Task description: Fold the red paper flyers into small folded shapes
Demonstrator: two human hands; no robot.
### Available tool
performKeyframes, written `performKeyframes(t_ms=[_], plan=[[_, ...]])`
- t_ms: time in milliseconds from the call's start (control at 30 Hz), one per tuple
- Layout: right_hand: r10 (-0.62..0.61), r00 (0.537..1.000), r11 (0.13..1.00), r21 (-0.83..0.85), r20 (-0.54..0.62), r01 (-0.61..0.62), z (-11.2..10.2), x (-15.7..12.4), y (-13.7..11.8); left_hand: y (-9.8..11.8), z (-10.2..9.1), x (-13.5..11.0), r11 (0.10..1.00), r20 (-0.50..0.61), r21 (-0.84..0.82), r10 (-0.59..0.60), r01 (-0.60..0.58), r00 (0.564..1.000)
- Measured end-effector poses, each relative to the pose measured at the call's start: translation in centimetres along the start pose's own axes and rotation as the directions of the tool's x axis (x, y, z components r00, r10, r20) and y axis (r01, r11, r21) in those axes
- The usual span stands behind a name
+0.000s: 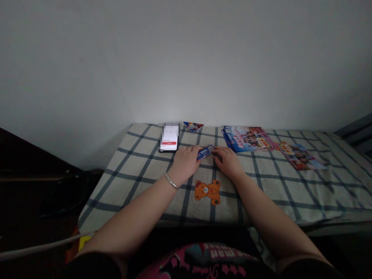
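Between my two hands lies a narrow strip of folded printed paper (pixel 205 152), blue with a small square code near its right end. My left hand (pixel 187 161) grips its left end, fingers pressed together over it, a silver bangle on the wrist. At the right end, my right hand (pixel 228 159) pinches the paper's edge between thumb and fingers. Just beyond my left hand a phone (pixel 169 142) lies with its screen lit. A folded paper triangle (pixel 193 126) with the same sort of colourful print rests near the wall.
A stack of colourful printed flyers (pixel 247 138) lies right of my hands, with another flyer (pixel 302 155) farther right. A checked cloth (pixel 139 162) with a printed bear (pixel 207 192) covers the surface. The white wall (pixel 186 62) rises behind it. A dark bag-like thing (pixel 62 193) sits at lower left.
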State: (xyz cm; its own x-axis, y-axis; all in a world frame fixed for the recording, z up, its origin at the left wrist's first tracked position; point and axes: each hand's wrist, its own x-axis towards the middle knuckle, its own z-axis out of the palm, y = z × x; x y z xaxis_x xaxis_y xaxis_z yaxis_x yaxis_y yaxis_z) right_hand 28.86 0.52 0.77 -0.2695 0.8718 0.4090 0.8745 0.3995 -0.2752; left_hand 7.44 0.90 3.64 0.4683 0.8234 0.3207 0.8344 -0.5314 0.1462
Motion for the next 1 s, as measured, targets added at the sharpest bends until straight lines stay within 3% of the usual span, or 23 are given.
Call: performKeyframes(t_ms=[133, 333, 633, 1000], plan=[[-0.02, 1.0, 0.999, 0.032, 0.007, 0.02, -0.2, -0.1, -0.1, 0.5, 0.6, 0.9, 0.999, 0.013, 0.03, -0.041, 0.041, 0.999], [0.001, 1.0, 0.996, 0.085, 0.011, -0.001, -0.1, 0.0, -0.1, -1.2, 0.9, 0.7, 0.995, 0.011, -0.097, -0.018, 0.019, 1.0], [-0.001, 1.0, 0.991, 0.131, 0.0, 0.001, 0.5, 0.1, 0.0, -2.5, 1.9, -0.3, 0.982, -0.151, -0.188, -0.043, 0.014, 0.988], [-0.013, 1.0, 0.983, 0.182, 0.015, 0.01, 0.0, 0.1, -0.2, -2.7, 1.6, -0.7, 0.938, -0.225, -0.278, 0.145, -0.206, 0.963]])
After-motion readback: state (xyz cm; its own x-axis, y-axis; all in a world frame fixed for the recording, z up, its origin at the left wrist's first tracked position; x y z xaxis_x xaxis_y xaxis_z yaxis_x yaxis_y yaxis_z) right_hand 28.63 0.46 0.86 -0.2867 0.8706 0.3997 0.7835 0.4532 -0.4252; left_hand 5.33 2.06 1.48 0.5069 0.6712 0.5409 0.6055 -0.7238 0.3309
